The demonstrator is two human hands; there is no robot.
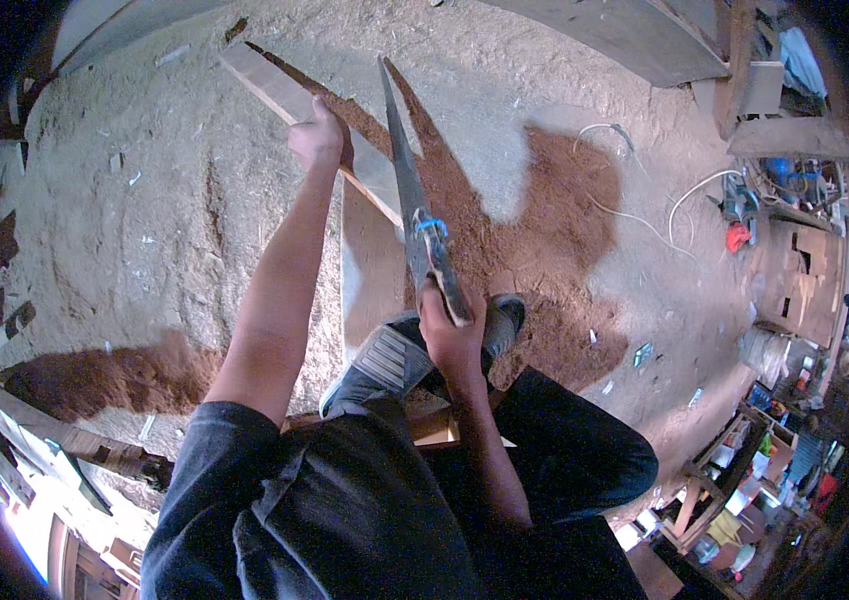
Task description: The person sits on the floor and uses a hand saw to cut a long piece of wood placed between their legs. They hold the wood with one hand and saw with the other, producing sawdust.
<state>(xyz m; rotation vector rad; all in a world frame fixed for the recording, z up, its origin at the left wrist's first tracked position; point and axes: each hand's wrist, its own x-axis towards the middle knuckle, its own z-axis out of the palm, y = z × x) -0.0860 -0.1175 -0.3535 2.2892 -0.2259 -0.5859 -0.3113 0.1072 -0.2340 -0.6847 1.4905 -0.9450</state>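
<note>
"Where do we have the saw (412, 195)?"
"Our right grip (449, 322) is clamped on its handle (439, 258) — blade (400, 145) at the board's (269, 84) near end."
"And our left grip (317, 140)?"
"Clasped on that board."

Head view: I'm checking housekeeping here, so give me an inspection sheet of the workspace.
Surface: bare, uneven floor with darker brownish patches, some perhaps shadow.
Things in hand: wooden board; handsaw, its blade crossing the board's near end in view; whether the teeth touch wood cannot be told.
Clutter: small scattered scraps, including a greenish one at right.
Hands: left hand grips the board; right hand grips the saw's handle.
Cables: pale cable looped loosely at right.
Surroundings: long wooden piece at lower left; mixed items crowd the right edge.
</note>
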